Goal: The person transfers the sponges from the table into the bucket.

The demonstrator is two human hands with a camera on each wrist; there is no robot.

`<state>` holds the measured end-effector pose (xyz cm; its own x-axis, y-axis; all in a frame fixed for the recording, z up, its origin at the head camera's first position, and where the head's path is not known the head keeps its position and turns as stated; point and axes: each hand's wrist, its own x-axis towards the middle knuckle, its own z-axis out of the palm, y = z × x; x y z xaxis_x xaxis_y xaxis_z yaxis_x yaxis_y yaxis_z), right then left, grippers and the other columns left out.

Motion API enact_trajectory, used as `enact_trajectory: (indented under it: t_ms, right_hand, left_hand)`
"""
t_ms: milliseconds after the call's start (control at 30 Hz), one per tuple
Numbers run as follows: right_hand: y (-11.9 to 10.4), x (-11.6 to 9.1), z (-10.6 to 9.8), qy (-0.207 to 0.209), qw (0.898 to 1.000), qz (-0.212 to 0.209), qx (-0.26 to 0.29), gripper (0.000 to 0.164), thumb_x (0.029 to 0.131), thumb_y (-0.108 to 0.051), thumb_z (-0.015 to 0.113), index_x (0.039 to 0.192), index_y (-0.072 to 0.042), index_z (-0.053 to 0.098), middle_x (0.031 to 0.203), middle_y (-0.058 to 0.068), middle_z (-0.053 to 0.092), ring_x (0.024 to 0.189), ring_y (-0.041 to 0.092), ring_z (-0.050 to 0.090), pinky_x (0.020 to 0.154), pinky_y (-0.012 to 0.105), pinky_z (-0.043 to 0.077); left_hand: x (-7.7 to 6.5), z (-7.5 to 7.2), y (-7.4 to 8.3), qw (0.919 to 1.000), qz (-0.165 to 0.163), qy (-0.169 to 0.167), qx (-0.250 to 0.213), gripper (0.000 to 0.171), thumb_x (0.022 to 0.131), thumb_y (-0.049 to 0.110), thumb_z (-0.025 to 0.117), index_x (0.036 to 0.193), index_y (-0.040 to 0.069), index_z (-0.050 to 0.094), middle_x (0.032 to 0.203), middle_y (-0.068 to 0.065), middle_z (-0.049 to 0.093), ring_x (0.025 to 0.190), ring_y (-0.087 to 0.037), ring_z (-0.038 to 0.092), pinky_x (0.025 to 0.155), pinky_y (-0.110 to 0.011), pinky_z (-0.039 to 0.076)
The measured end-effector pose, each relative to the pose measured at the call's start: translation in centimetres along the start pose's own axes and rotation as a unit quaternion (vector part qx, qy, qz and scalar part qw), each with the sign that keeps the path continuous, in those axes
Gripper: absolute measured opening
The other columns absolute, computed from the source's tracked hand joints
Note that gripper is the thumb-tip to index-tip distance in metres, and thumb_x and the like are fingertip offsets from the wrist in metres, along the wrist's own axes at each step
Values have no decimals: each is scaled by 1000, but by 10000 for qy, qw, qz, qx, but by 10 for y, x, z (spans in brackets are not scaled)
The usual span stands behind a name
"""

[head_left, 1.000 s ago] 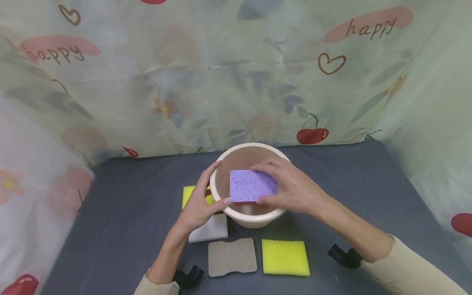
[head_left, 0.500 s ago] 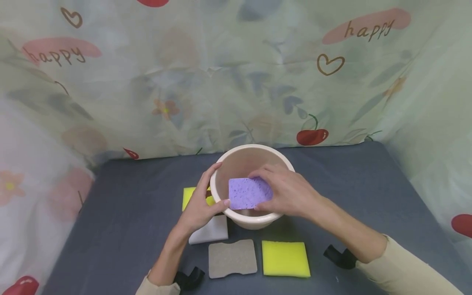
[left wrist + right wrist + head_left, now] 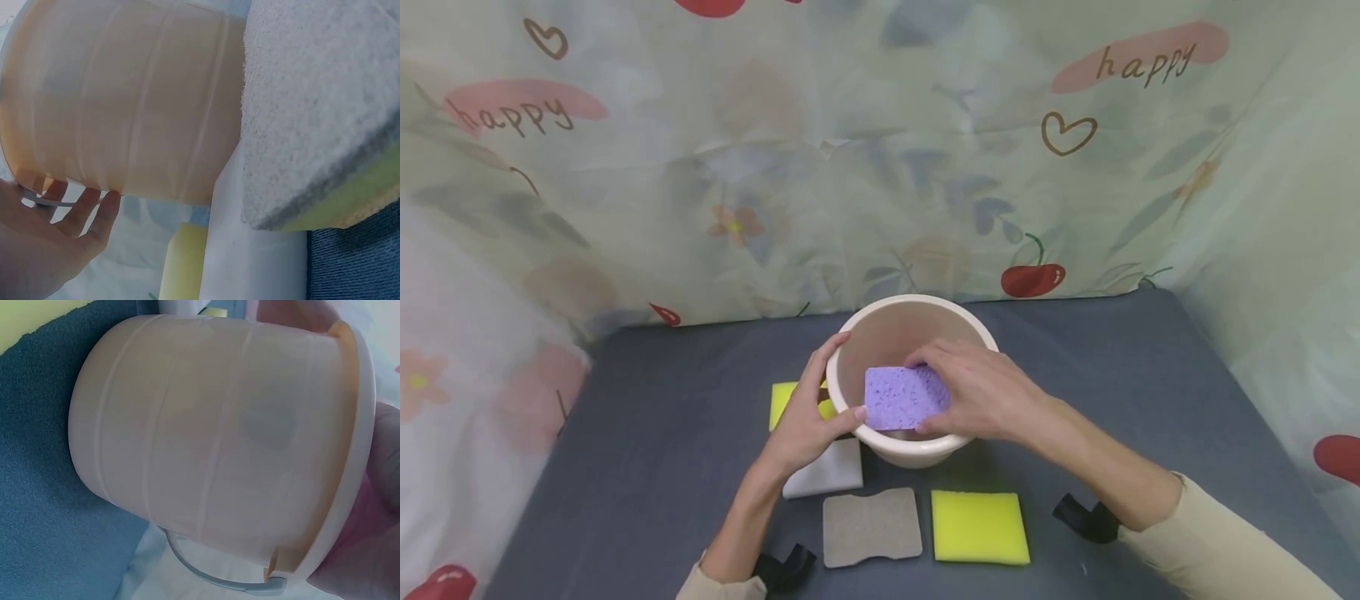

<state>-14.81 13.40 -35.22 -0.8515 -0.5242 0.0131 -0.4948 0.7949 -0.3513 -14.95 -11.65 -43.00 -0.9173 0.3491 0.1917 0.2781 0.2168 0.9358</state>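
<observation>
A pale pink bucket (image 3: 917, 450) stands on the table in the head view. My left hand (image 3: 805, 421) grips its left side, thumb on the rim and fingers along the outer wall; the left wrist view shows those fingers (image 3: 103, 219) against the wall. My right hand (image 3: 988, 387) pinches a purple sponge (image 3: 898, 398) just inside the bucket's mouth, fingers at its upper edge and thumb at its lower edge. In the right wrist view the bucket (image 3: 212, 425) hides the sponge and covers part of my right hand (image 3: 375, 519). What lies at the bottom of the bucket is mostly hidden.
In front of the bucket lie a grey scouring sponge (image 3: 872, 527) and a yellow sponge (image 3: 981, 527). A white sponge (image 3: 831, 468) and another yellow one (image 3: 782, 402) sit left of it, partly behind my left hand. A patterned curtain (image 3: 850, 167) borders the dark table (image 3: 647, 467).
My right hand has lowered the purple sponge a little further into the bucket's mouth and shifted slightly left. My left hand has kept its hold on the rim.
</observation>
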Motion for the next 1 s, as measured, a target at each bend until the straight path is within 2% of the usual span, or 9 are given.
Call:
enact_trajectory:
  t_ms: [400,733,1000]
  right_hand:
    - [0,3,-5,-232,9996,71,135,54,72,-36,89,118,-21,66,114,-6,66,105,14,59,89,40,50]
    - [2,-1,-5,-40,9988,-87,485,51,74,-33,88,119,-21,68,111,-7,66,105,18,61,85,38,52]
    - [5,-8,-9,241,9947,-355,933,46,75,-29,88,117,-21,69,108,-11,66,99,12,61,85,34,52]
  left_hand:
    - [-1,0,1,9999,-140,-29,-10,84,87,16,74,154,36,29,156,-1,27,129,-33,44,90,-52,49]
    - [-1,0,2,9998,-192,-33,5,83,87,27,76,154,35,28,156,-2,27,130,-33,43,91,-49,50]
    - [-1,0,2,10000,-75,-20,-59,84,86,32,76,155,34,28,156,-2,28,130,-33,44,91,-53,48]
